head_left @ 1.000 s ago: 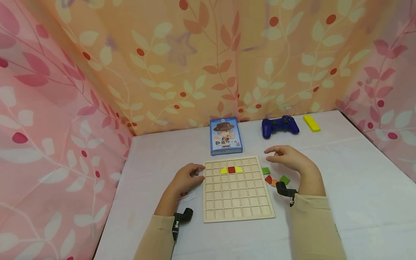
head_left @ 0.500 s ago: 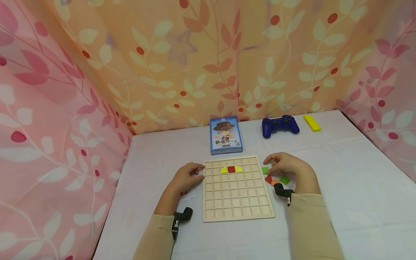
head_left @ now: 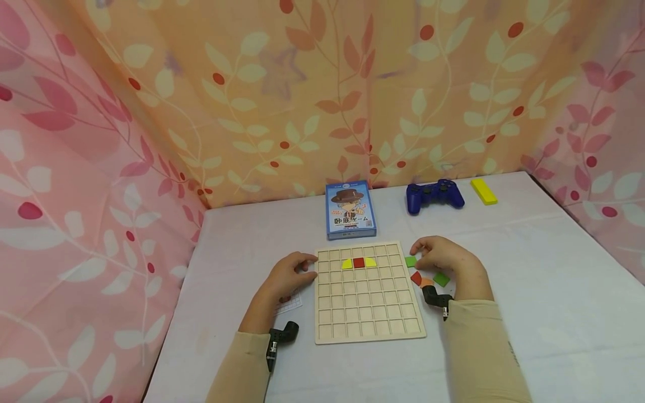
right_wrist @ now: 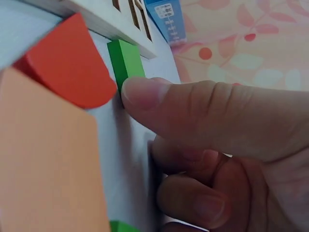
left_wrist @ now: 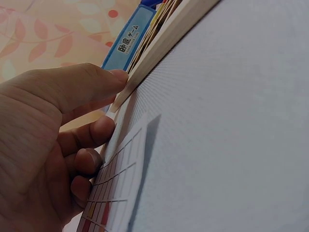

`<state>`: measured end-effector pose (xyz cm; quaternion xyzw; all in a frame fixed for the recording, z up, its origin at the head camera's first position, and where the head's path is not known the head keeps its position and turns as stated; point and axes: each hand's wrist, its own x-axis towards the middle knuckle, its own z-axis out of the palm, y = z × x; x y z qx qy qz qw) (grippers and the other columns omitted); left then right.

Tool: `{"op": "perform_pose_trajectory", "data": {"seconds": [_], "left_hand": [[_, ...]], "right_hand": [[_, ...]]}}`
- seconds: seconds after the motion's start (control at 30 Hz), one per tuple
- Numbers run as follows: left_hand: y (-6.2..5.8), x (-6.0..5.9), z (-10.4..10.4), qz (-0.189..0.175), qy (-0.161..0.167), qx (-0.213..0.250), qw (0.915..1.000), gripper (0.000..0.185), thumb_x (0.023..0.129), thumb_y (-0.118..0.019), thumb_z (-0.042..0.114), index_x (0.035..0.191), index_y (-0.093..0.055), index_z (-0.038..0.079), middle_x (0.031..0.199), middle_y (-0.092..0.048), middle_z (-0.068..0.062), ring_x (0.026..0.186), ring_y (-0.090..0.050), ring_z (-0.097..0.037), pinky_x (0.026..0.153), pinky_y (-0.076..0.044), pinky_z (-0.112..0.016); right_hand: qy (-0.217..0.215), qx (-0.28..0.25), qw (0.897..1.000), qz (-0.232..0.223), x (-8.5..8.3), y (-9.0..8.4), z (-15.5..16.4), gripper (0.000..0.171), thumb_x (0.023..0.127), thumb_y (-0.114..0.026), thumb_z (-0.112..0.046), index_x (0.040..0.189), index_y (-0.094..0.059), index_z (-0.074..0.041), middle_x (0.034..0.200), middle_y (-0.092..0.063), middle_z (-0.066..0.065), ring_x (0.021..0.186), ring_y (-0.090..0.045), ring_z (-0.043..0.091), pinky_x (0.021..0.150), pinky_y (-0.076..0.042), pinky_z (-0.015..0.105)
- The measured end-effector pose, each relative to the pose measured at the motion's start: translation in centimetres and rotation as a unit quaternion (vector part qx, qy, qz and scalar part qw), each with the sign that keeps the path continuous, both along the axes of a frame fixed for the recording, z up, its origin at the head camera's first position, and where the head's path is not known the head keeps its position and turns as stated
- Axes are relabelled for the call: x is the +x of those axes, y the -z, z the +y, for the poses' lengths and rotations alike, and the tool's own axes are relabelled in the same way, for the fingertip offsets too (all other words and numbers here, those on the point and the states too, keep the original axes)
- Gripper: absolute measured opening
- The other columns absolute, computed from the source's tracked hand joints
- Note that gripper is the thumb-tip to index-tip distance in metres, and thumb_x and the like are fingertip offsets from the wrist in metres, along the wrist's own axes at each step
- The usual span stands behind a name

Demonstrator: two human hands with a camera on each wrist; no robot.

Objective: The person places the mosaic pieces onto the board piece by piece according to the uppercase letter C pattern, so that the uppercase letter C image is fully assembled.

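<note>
The white table (head_left: 549, 274) carries a wooden grid board (head_left: 370, 299), a printed card (head_left: 290, 304) to its left, and a red piece (head_left: 415, 278), an orange piece (head_left: 426, 282) and two green pieces (head_left: 442, 279) to its right. Behind lie a blue box (head_left: 350, 210), a game controller (head_left: 435, 196) and a yellow block (head_left: 484, 191).

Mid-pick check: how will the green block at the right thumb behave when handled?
The green block looks stiff, judging by its straight edges. It's probably light, being small beside the right thumb. Its flat faces suggest sliding rather than rolling.
</note>
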<state>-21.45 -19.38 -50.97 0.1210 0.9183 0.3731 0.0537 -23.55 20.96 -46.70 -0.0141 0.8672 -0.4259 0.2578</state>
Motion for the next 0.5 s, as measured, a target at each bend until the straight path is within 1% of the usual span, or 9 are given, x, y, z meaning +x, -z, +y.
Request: {"op": "perform_pose_trajectory", "data": {"seconds": [0.2, 0.4, 0.5], "left_hand": [[-0.11, 0.14, 0.01, -0.002, -0.002, 0.001, 1.0000, 0.035, 0.080, -0.074, 0.036, 0.113, -0.066, 0.030, 0.091, -0.056, 0.002, 0.080, -0.050, -0.016, 0.071, -0.042, -0.034], [-0.13, 0.09, 0.01, -0.003, -0.002, 0.002, 1.0000, 0.035, 0.080, -0.074, 0.037, 0.113, -0.066, 0.030, 0.091, -0.056, 0.002, 0.080, -0.050, -0.015, 0.070, -0.042, -0.034], [-0.18, 0.05, 0.04, -0.001, -0.001, 0.000, 1.0000, 0.035, 0.080, -0.074, 0.036, 0.114, -0.066, 0.030, 0.091, -0.056, 0.003, 0.080, -0.050, -0.015, 0.070, -0.042, -0.033]], "right_hand": [[0.018, 0.009, 1.000, 0.018, -0.12, 0.13, 0.00, 0.031, 0.082, -0.070, -0.014, 0.110, -0.059, -0.006, 0.079, -0.047, 0.009, 0.071, -0.047, 0.024, 0.061, -0.038, 0.033], [0.043, 0.058, 0.996, 0.057, -0.50, 0.38, -0.11, 0.034, 0.084, -0.069, -0.024, 0.112, -0.060, -0.007, 0.088, -0.051, 0.008, 0.080, -0.048, 0.023, 0.066, -0.040, 0.034], [0.046, 0.068, 0.994, 0.074, -0.62, 0.21, -0.14, 0.035, 0.084, -0.068, -0.026, 0.112, -0.059, -0.007, 0.091, -0.052, 0.008, 0.083, -0.049, 0.024, 0.069, -0.039, 0.035]]}}
